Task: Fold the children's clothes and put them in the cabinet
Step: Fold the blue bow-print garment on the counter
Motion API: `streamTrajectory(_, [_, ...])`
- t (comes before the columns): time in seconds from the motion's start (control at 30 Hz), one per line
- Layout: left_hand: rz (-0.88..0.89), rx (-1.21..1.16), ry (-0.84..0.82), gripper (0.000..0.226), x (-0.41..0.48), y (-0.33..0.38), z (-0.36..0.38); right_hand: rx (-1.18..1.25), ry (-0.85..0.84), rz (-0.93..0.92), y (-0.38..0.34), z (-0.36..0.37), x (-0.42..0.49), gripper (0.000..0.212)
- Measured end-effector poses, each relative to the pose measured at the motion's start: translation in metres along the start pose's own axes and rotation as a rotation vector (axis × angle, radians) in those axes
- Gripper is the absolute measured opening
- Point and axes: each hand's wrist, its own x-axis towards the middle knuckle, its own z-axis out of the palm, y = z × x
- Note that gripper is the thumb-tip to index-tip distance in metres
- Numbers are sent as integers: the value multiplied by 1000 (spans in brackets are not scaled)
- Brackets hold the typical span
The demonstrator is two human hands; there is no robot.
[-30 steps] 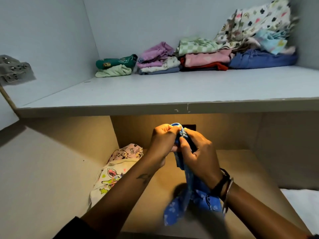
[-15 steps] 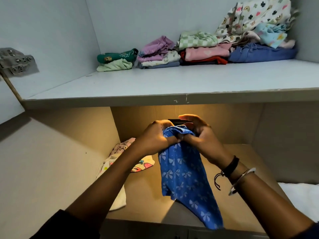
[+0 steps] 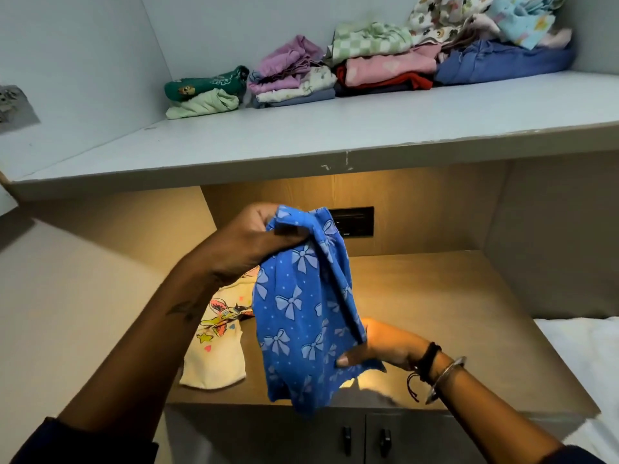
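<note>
A blue child's garment with pale bow prints [image 3: 294, 309] hangs in front of the lit wooden niche [image 3: 435, 296]. My left hand [image 3: 248, 242] grips its top edge, held high. My right hand [image 3: 378, 343] holds its right side lower down, with the thumb pressed on the cloth. A cream cartoon-print garment [image 3: 217, 349] lies flat on the niche's floor at the left, partly hidden by my left arm. Folded clothes sit in several piles at the back of the grey upper shelf [image 3: 301, 139].
A dark socket plate [image 3: 355, 222] is set in the niche's back wall. Two cabinet doors with dark handles [image 3: 365, 437] lie below the niche. A white bed surface [image 3: 589, 349] shows at the right. A loose heap of unfolded clothes [image 3: 485, 18] tops the shelf's right end.
My right hand has slid down from the top of the blue garment to its lower right side. The left hand stays at the top, and the cloth now hangs spread out.
</note>
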Motion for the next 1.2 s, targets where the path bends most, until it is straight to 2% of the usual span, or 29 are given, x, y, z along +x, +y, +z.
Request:
streamTrajectory(0.07, [21, 29, -4, 5, -3, 10, 0, -52, -61, -4, 9, 11, 5, 50])
streamTrajectory(0.2, [0, 155, 26, 24, -5, 19, -1, -41, -101, -15, 24, 26, 8, 46])
streamTrajectory(0.33, [-119, 248, -28, 21, -7, 22, -12, -36, -52, 21, 27, 26, 0, 43])
streamTrajectory(0.43, [-227, 240, 9, 19, -12, 13, -21, -95, 1, 83, 25, 7, -17, 31])
streamTrajectory(0.53, [-283, 85, 90, 24, -22, -9, -23, -116, 32, 134, 18, -29, -48, 20])
streamTrajectory(0.63, [-339, -283, 158, 33, -33, -46, -20, -121, 95, 138, 13, -74, -84, 28])
streamTrajectory(0.7, [-419, -480, 245, 37, -38, -81, -12, -123, 136, 162, 14, -106, -101, 35])
streamTrajectory(0.8, [-626, -581, 375, 45, -41, -138, 11, -130, 225, 206, 15, -144, -110, 33])
streamTrajectory(0.9, [-777, -607, 469, 33, -41, -187, 39, -418, 323, 316, 21, -162, -92, 24])
streamTrajectory(0.97, [-850, -517, 546, 29, -40, -216, 54, -646, 436, 442, 36, -166, -73, 34])
streamTrajectory(1.03, [-910, -401, 625, 32, -40, -240, 66, -827, 568, 535, 52, -154, -59, 55])
streamTrajectory(1.1, [-950, -330, 708, 34, -40, -253, 74, -953, 648, 504, 65, -131, -49, 60])
streamTrajectory(1.2, [-955, -258, 761, 32, -38, -254, 75, -1049, 587, 301, 87, -80, -33, 68])
